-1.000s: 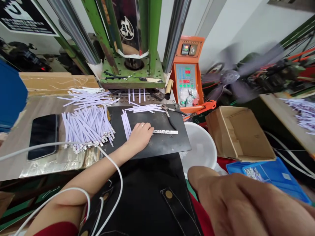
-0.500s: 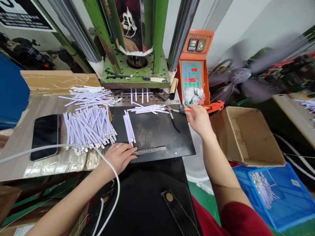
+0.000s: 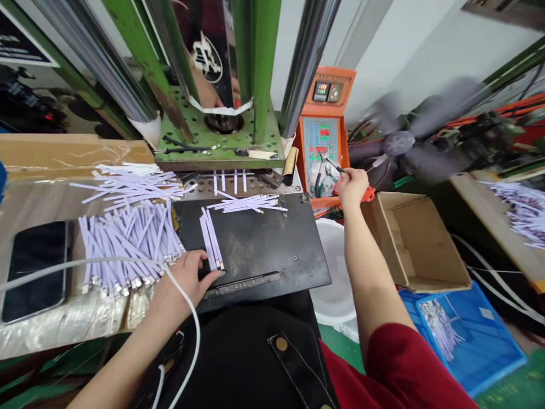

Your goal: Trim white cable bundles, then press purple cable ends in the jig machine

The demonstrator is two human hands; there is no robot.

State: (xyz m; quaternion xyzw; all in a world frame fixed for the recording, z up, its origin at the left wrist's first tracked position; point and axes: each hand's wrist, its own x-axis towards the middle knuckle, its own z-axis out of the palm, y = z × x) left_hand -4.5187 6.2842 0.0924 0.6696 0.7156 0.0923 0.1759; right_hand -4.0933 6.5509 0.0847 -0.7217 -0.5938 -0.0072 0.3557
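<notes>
My right hand (image 3: 354, 186) pinches one handle of a pair of pliers (image 3: 330, 163), whose jaws point toward the orange control box (image 3: 305, 165). Just below the hand shows an orange-red tool handle (image 3: 368, 195). My left hand (image 3: 186, 278) rests at the front left of the black plate (image 3: 255, 244), thumb and forefinger apart with nothing visible between them. Beside those fingers lie a few pale purple strips (image 3: 210, 238) with metal ends. A slotted metal bar (image 3: 247, 283) lies along the plate's front edge, its left end near my thumb.
A big pile of purple strips (image 3: 128, 244) lies left, beside a phone (image 3: 36, 267). More strips (image 3: 251, 203) lie at the plate's back, before the green press (image 3: 221, 150). Right are a spinning fan (image 3: 399, 143), a cardboard box (image 3: 426, 244) and a blue bin (image 3: 485, 346). A white cable crosses my left arm.
The pliers have been picked up from the black plate and moved right to the control box by my right hand. My left hand's fingers have drawn back from the metal bar and spread apart.
</notes>
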